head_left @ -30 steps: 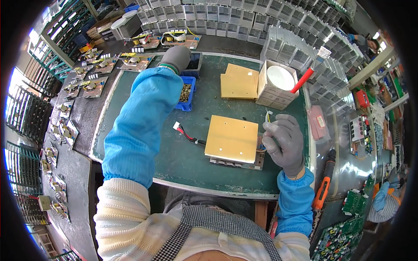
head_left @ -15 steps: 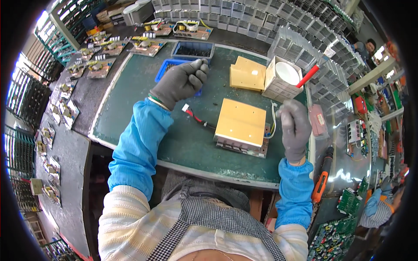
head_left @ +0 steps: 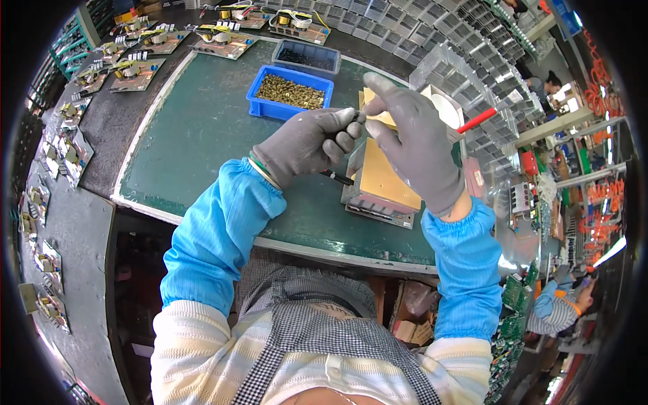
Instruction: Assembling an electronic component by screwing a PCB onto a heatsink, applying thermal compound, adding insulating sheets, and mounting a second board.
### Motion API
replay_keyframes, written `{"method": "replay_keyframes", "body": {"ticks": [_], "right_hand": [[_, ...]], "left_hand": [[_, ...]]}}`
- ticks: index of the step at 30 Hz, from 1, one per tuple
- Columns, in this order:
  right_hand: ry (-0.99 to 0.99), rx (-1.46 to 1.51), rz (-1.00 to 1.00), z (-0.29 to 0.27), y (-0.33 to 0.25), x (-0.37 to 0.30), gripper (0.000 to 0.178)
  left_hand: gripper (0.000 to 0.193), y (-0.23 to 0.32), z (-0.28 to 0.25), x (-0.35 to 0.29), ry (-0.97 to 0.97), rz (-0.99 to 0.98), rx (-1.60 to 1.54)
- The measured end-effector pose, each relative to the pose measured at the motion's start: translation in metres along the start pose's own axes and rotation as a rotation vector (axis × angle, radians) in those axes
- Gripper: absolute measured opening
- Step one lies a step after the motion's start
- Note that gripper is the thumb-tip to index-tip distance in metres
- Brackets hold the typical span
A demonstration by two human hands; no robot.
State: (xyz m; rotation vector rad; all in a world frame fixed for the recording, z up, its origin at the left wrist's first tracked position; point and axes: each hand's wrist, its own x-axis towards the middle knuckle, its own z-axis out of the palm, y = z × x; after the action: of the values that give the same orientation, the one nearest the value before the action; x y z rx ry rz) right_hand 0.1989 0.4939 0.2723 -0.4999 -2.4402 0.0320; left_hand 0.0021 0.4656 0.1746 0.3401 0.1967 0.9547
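Note:
My left hand (head_left: 307, 145), in a grey glove, is closed with its thumb and forefinger pinched on a small dark piece (head_left: 359, 117), too small to name. Close by it, my right hand (head_left: 420, 138), also gloved, has its thumb and fingers apart, its tips beside the left fingertips. Below the hands lies a box-shaped metal unit (head_left: 386, 182) with a yellow top sheet, partly covered by the right hand. A dark cable (head_left: 337, 177) runs from its left side under my left hand. Just beyond the left hand stands a blue tray (head_left: 270, 108) of small brass-coloured screws.
Behind the blue tray is a grey-blue bin (head_left: 307, 57) of dark small parts. A red-handled tool (head_left: 477, 121) sticks out by a white round container (head_left: 445, 108). Circuit boards (head_left: 138, 73) line the left bench; stacked metal housings (head_left: 378, 17) fill the back.
Both hands have come together over the bench, the left moving right and the right moving up and left. The screw tray is now uncovered, and the whole view has shifted.

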Motion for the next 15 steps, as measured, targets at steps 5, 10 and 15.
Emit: {"method": "replay_keyframes", "body": {"ticks": [5,10,15], "right_hand": [[-0.025,-0.034,-0.019,0.005,-0.003,0.007,0.052],[-0.03,-0.095,-0.045,-0.005,-0.004,0.004,0.044],[-0.125,-0.025,0.212,-0.023,0.012,-0.024,0.037]], "left_hand": [[0.023,-0.002,0.008,-0.003,0.004,0.042,0.191],[0.023,-0.001,0.006,-0.003,0.115,0.118,0.332],[0.022,0.003,-0.007,0.002,0.284,0.195,0.252]]}}
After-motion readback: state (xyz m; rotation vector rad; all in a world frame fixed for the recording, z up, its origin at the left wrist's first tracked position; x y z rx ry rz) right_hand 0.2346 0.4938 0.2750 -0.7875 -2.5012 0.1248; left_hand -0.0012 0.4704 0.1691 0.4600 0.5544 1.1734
